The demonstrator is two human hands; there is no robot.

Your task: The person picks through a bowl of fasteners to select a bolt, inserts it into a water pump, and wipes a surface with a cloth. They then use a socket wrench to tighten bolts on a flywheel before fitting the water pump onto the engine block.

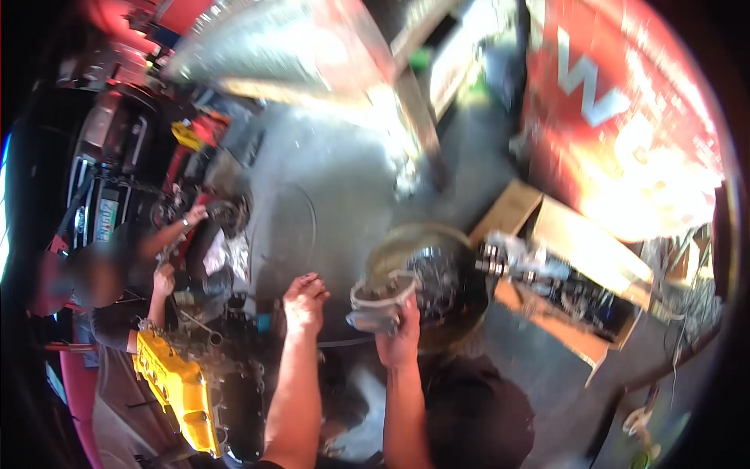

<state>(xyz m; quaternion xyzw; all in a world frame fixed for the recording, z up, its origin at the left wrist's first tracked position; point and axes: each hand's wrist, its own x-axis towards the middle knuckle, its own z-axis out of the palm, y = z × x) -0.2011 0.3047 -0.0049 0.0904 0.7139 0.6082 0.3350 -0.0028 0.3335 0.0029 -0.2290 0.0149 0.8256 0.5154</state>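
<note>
My right hand [400,336] grips a grey metal part [380,303] with a round opened rim, held up at the centre of the view. My left hand [305,302] is raised to the left of that part, apart from it, with its fingers bent together; whether something small is between them is too blurred to tell. Behind and to the right of the metal part stands a round tub [383,254] with dark metal pieces [437,277] in it.
An open cardboard box [586,234] with metal parts lies at the right. An engine with a yellow cover [176,383] stands at the lower left. Beyond it a co-worker [117,313] reaches toward parts. A dark vehicle [105,172] is at the far left.
</note>
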